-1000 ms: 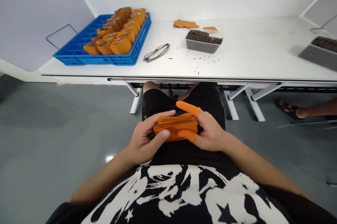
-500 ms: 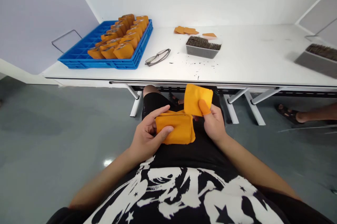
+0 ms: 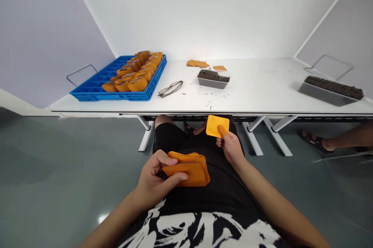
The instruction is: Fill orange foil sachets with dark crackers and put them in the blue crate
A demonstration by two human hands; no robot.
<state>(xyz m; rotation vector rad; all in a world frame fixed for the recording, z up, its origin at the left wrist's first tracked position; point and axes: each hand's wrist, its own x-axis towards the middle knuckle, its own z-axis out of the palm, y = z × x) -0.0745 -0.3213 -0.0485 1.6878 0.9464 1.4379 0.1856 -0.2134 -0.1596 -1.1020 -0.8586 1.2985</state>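
Observation:
Over my lap, my left hand (image 3: pixel 155 178) grips a stack of orange square pieces (image 3: pixel 189 174), thumb in front and fingers behind, their edges slightly fanned. My right hand (image 3: pixel 230 143) pinches one flat orange piece with rounded corners (image 3: pixel 215 125) between its thumb and fingers, held apart from the stack and nearer the table edge. An orange cover (image 3: pixel 223 130) sits over the right thumb. Whether the pieces are cloth, leather or plastic I cannot make out.
On the white table (image 3: pixel 256 88) stand a blue divided crate (image 3: pixel 122 95) with bundled orange pieces (image 3: pixel 136 84), eyeglasses (image 3: pixel 170 89), a tub of thin dark pieces (image 3: pixel 213 83) and a second tub (image 3: pixel 326 94). Loose orange pieces (image 3: pixel 198 63) lie behind. Another person's foot (image 3: pixel 314 141) shows at right.
My right hand has drawn its orange piece away from the stack, toward the table. My left hand has come lower with the stack, now tilted. The view has tipped up.

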